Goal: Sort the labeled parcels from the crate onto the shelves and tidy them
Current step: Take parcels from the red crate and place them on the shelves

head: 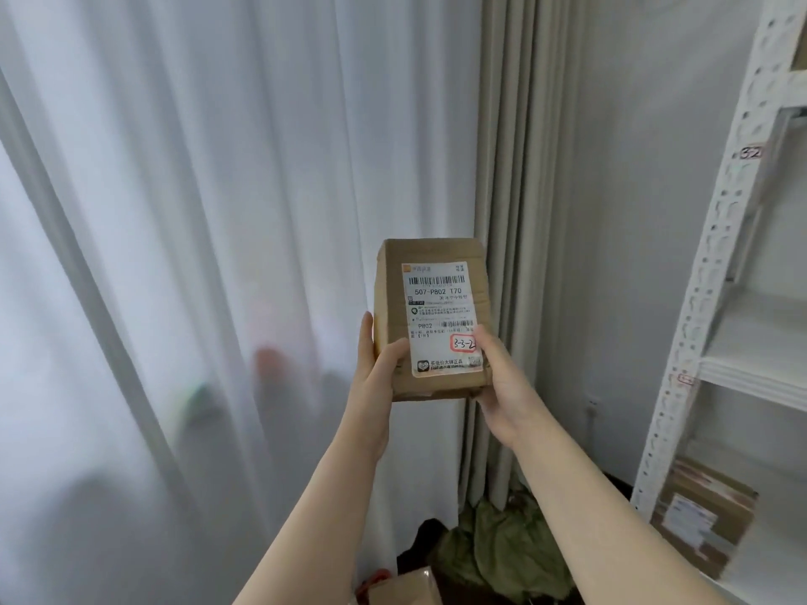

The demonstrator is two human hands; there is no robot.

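1. The cardboard parcel (430, 318) is held up at chest height in front of the curtains, resting on nothing; its white label (441, 318) faces the camera, with a red-boxed handwritten code near the lower right corner, partly covered by a thumb.
2. The left hand (377, 364) is closed round the parcel's lower left edge, thumb on the front; the right hand (498, 377) grips the lower right corner, fingers wrapped behind.
3. Risks, as I judge them: the covered last digit could be misread, sending the parcel to the wrong shelf; both grips sit low, so the top could tip forward on the swing to the rack.
4. The white metal shelving rack (716, 264) stands at the right edge, its upright carrying small handwritten tags; the one white shelf (760, 377) shows bare, and another parcel (703, 513) lies on a lower level.
5. Sheer white curtains (196, 211) fill the left; a beige drape (506, 168) hangs behind the parcel; green cloth (502, 548) is heaped on the floor below.
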